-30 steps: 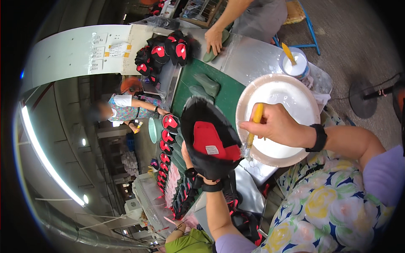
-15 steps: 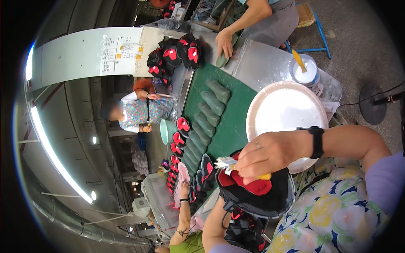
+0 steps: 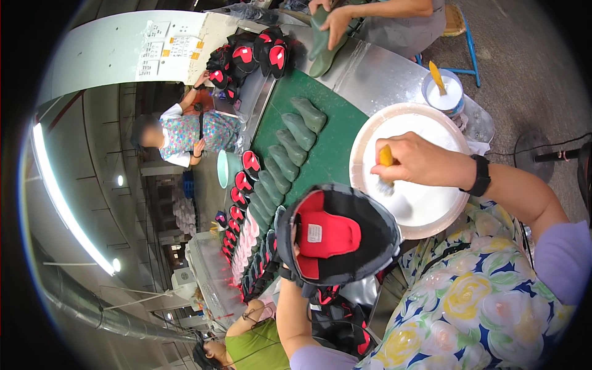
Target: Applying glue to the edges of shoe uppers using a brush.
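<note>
My left hand [image 3: 297, 237], mostly hidden behind it, grips a black shoe upper [image 3: 377, 248] with a red lining and a small pale label inside. Its opening faces up toward me. In my right hand [image 3: 412, 161] is a brush [image 3: 386, 156] with a yellow handle, pinched between the fingers, bristles downward. The brush is over a wide, pale-rimmed basin [image 3: 362, 132] of white liquid; whether the bristles touch the liquid I cannot tell. The upper's edge lies close beside the basin's near left side.
A green conveyor belt [image 3: 333, 132] carries rows of green shoe lasts [image 3: 302, 132], red-and-black uppers [image 3: 242, 183] and pink pieces [image 3: 245, 237]. A bucket [image 3: 453, 98] holding another brush stands past the basin. Co-workers are at the far table, across the belt and at lower left.
My right hand has moved with the brush from inside the upper to over the basin. The upper has shifted left and turned its inside more into view. A far co-worker has lifted a green last.
</note>
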A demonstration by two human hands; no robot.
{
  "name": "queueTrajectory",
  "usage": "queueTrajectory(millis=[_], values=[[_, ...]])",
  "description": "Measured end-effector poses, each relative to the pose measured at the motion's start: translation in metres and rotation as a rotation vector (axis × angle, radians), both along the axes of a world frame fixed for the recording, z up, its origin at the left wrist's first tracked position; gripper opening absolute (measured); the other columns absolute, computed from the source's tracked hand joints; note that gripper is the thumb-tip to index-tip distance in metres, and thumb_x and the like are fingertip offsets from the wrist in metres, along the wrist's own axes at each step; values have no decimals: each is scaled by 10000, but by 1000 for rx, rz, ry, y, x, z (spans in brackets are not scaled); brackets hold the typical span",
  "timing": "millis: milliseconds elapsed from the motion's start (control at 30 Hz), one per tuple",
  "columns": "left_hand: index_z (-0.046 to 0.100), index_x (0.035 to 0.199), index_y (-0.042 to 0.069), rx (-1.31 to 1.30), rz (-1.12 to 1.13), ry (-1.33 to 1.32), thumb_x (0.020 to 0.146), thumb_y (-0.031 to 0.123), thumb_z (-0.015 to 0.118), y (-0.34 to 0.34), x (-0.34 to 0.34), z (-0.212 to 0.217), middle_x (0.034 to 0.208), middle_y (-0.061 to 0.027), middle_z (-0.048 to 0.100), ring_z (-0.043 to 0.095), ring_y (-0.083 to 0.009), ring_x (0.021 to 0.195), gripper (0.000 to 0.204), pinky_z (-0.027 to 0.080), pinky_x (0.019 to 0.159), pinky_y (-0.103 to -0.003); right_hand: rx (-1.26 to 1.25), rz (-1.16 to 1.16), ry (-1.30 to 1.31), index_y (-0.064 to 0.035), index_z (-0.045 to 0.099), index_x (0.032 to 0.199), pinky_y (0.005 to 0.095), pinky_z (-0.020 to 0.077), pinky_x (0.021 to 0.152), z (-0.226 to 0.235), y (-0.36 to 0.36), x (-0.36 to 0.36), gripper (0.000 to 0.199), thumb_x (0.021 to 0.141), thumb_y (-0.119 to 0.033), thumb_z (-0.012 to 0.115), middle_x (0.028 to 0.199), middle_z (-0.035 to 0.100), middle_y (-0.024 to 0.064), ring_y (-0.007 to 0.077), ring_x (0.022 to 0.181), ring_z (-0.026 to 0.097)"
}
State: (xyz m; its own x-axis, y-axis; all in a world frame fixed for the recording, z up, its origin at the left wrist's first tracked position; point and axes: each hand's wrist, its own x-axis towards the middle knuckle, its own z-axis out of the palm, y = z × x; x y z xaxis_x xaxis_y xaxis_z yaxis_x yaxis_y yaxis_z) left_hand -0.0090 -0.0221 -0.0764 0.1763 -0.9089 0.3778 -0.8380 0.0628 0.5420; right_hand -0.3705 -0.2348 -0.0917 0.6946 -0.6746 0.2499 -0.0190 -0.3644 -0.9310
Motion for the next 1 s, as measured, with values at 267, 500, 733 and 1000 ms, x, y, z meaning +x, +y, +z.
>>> queueTrajectory(millis=[267, 500, 733, 1000], values=[[416, 1418, 80, 42, -45, 55, 992, 390, 459, -17, 36, 7, 1443, -132, 469, 480, -303, 1308, 529, 383, 1112, -461, -350, 47, 253, 6, 554, 891, 453, 491, 722, -31, 7, -28, 227, 887, -198, 652, 816, 632, 183, 373, 776, 639], [419, 1420, 87, 131, -150, 96, 991, 395, 459, -23, 43, -10, 1445, -125, 469, 477, -306, 1309, 530, 380, 1114, -462, -194, -15, -318, -26, 541, 889, 392, 476, 653, 26, -3, -10, 246, 913, -245, 651, 765, 619, 122, 308, 711, 633], [421, 1422, 94, 214, -159, 156, 990, 399, 460, -25, 65, -17, 1448, -118, 469, 475, -310, 1311, 530, 376, 1116, -462, -176, 53, -258, -36, 558, 890, 377, 478, 625, 2, -8, -23, 249, 920, -263, 657, 740, 613, 99, 252, 675, 635], [424, 1424, 102, 271, -133, 225, 989, 404, 460, 1, 89, -19, 1451, -109, 469, 473, -314, 1313, 531, 372, 1118, -462, -195, -76, -353, -45, 552, 877, 339, 461, 604, -4, 7, -19, 215, 909, -214, 681, 743, 606, 90, 250, 622, 585]])
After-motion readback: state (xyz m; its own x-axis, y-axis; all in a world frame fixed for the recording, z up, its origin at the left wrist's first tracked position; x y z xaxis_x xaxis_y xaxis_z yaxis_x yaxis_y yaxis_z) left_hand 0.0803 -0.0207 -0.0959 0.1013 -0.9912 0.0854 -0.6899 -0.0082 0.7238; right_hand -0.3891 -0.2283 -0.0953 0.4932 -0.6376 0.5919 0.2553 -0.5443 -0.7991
